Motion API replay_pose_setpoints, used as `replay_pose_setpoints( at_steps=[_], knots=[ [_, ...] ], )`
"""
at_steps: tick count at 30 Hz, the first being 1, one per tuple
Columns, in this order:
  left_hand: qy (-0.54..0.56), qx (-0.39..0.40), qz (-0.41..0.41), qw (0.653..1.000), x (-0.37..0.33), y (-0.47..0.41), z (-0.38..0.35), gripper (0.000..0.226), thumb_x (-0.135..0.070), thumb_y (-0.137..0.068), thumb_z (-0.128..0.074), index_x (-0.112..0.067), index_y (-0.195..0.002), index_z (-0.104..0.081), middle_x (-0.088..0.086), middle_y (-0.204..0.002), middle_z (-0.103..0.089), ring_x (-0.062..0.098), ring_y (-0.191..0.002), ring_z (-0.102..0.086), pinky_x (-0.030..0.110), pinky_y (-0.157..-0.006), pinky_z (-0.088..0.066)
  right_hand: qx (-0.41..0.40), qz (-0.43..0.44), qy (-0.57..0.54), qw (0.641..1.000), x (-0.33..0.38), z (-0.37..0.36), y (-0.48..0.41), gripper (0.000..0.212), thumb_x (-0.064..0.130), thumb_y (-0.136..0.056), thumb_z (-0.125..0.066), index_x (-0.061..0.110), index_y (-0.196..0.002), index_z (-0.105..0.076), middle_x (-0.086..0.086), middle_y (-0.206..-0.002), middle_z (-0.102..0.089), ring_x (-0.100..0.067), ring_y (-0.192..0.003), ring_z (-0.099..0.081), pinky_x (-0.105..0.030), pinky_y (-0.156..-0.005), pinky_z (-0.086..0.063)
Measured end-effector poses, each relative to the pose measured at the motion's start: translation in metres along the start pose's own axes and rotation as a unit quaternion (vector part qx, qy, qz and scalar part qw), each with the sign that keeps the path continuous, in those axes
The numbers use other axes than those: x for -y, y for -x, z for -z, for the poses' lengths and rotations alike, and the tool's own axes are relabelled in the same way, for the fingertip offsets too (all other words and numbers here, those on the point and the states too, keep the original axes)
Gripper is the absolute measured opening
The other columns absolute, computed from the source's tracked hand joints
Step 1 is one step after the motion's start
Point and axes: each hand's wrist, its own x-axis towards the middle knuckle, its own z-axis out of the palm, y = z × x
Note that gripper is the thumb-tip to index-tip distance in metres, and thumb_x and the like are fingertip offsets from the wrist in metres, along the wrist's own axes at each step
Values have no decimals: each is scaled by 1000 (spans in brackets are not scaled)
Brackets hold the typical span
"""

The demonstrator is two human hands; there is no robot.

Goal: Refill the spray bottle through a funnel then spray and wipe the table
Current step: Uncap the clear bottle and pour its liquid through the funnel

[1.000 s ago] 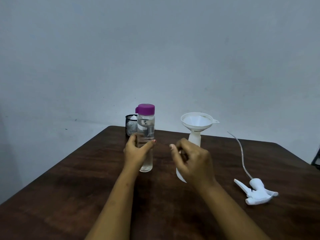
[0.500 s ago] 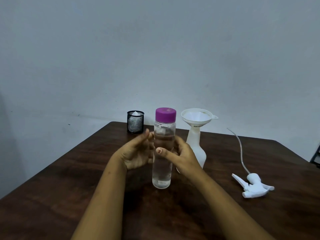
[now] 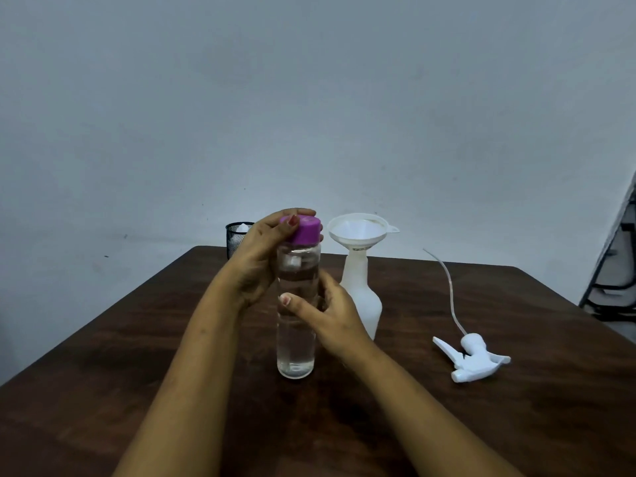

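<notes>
A clear water bottle [image 3: 296, 352] with a purple cap [image 3: 304, 230] stands upright on the dark wooden table [image 3: 103, 390], in front of me. My left hand [image 3: 261, 256] is wrapped around the purple cap from the left. My right hand [image 3: 330, 315] grips the bottle's body at mid height. Behind and to the right stands the white spray bottle [image 3: 364, 301] with a white funnel [image 3: 359, 232] seated in its neck. The spray bottle's trigger head [image 3: 473, 359] with its long dip tube [image 3: 447, 290] lies on the table to the right.
A black mesh cup [image 3: 235, 239] with something white inside stands at the far edge of the table, partly hidden by my left hand. A grey wall rises behind the table. A dark chair frame [image 3: 616, 270] shows at the right edge.
The water bottle has been brought from the left toward the middle of the table. My left hand has risen from the bottle's body to its cap, and my right hand has taken the body.
</notes>
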Motion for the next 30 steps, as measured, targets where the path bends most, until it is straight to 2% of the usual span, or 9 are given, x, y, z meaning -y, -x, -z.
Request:
replay_pose_setpoints(
  at_steps=[6, 11, 14, 16, 18, 21, 25, 28, 30],
  knots=[
    [-23, -51, -39, 998, 7, -1, -4, 66, -57, -43, -86, -16, -93, -72, 10, -94, -69, 18, -82, -64, 27, -68, -57, -22, 17, 20, 999, -2, -2, 1, 36, 31, -81, -73, 25, -114, -59, 4, -102, -71, -9, -96, -68, -36, -87, -56],
    [-51, -102, -40, 993, 3, 4, -17, 21, -28, -69, -74, -18, -87, -70, 4, -85, -69, 13, -75, -65, 25, -67, -56, -55, 30, 28, 998, -2, -9, 3, 37, 29, -80, -73, 22, -113, -58, 4, -101, -71, -8, -94, -68, -30, -84, -56],
    [-109, -180, -78, 974, 1, 5, -29, 24, -23, -66, -79, -17, -85, -65, -6, -78, -67, -1, -66, -64, 21, -65, -56, -99, 48, 47, 993, -1, -13, 3, 49, 37, -76, -74, 22, -118, -55, 5, -107, -68, -5, -98, -66, -23, -84, -54],
    [-134, -235, -96, 958, 2, 5, -36, 31, -24, -64, -83, -18, -83, -60, -6, -82, -64, 3, -70, -63, 24, -68, -56, -120, 64, 72, 988, -1, -14, 3, 61, 50, -71, -69, 23, -123, -51, 6, -113, -65, -6, -104, -63, -24, -86, -53],
    [-167, -263, -101, 945, 6, 4, -40, 39, -33, -60, -86, -23, -82, -55, -8, -85, -62, 10, -77, -62, 30, -71, -57, -126, 74, 79, 986, -2, -11, 3, 62, 52, -70, -66, 24, -122, -49, 5, -113, -64, -5, -103, -62, -24, -85, -53],
    [-220, -260, -103, 935, 9, 4, -48, 45, -43, -57, -85, -30, -83, -51, -13, -87, -60, 10, -83, -61, 30, -72, -56, -129, 80, 73, 986, -5, -7, 3, 58, 49, -68, -66, 26, -119, -50, 3, -111, -65, -7, -99, -64, -24, -81, -54],
    [-159, -220, -74, 960, 9, 7, -48, 47, -40, -56, -80, -28, -92, -51, -7, -90, -59, 7, -72, -59, 22, -68, -55, -139, 85, 67, 984, -6, -7, 2, 60, 46, -67, -65, 25, -121, -50, 2, -110, -66, -8, -98, -65, -24, -81, -55],
    [-111, -139, -37, 983, 9, 9, -41, 52, -18, -66, -79, -22, -112, -55, -3, -97, -62, 10, -79, -64, 25, -75, -57, -151, 93, 74, 981, -5, -5, 2, 50, 35, -71, -70, 48, -113, -47, 8, -108, -67, -3, -96, -66, -23, -81, -54],
    [-115, -109, -44, 986, 12, 10, -41, 52, -8, -69, -78, -17, -116, -58, -2, -97, -64, 9, -83, -65, 27, -79, -58, -152, 98, 89, 980, -4, -3, 2, 56, 27, -73, -70, 62, -108, -42, 16, -105, -65, 1, -95, -64, -16, -80, -52]
  ],
)
